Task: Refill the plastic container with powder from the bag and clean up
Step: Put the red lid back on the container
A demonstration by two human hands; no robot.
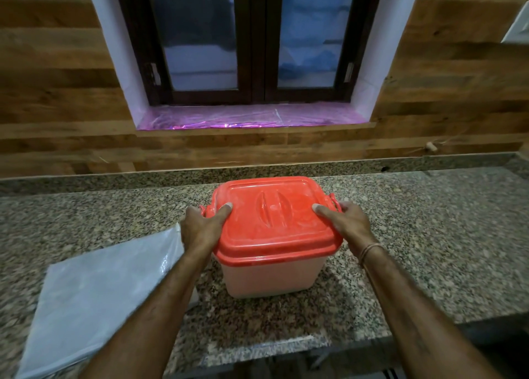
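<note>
Grip on a closed plastic container [269,278] that stands upright on a speckled granite counter [429,235]. The red lid [272,229] sits on the pale body and shows a faint whitish dusting.

The left hand [200,227] holds the lid's left side, with its thumb [224,209] laid flat on the top and its fingers curled over the edge at the left clip [203,210]. The right hand [347,221] mirrors it on the right side, thumb on top and fingers curled at the right clip [333,199]. A thread band [369,249] circles that wrist. Whether the clips are latched cannot be told.

A flat plastic bag [94,292] lies on the counter just left of the container, partly under the left forearm. Behind are a wood-panelled wall [57,78] and a dark-framed window [252,40] whose sill [249,118] is covered in pink film.
</note>
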